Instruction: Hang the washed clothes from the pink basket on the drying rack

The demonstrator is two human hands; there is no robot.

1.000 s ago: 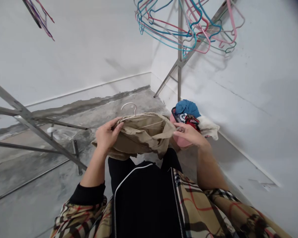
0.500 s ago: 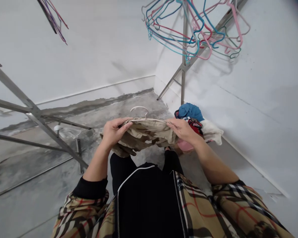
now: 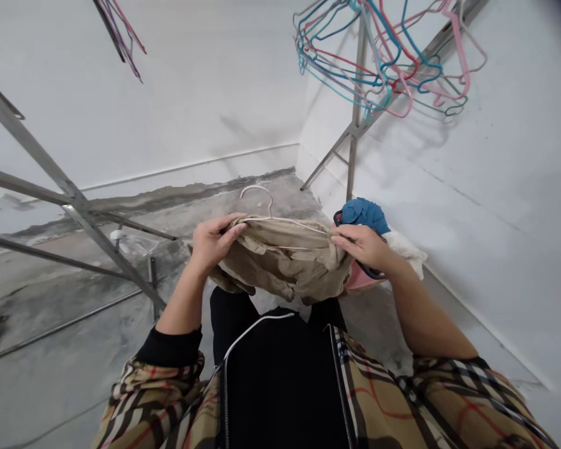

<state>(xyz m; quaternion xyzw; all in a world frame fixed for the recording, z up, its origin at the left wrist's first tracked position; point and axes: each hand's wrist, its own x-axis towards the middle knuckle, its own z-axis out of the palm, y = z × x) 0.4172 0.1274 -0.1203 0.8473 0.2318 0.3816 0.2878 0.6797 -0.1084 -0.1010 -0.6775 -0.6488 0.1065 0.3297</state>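
A khaki garment (image 3: 280, 268) hangs in folds in front of my legs, with a pale wire hanger (image 3: 270, 204) along its top edge. The hanger's hook sticks up above the cloth, left of its middle. My left hand (image 3: 212, 243) pinches the garment's upper left corner, thumb on the near side. At the upper right corner my right hand (image 3: 362, 244) grips the cloth in the same way. What kind of garment it is cannot be made out from the folds.
Several coloured hangers (image 3: 369, 68) dangle from a metal rack (image 3: 354, 131) at upper right. A blue cloth (image 3: 365, 215) and a white cloth (image 3: 406, 252) lie in a pile beyond my right hand. Another metal frame (image 3: 79, 206) stands on the left.
My right hand has moved slightly right, and the garment is spread wider and hangs fuller between my hands. The hanger's hook has tipped a little left. The view has shifted slightly.
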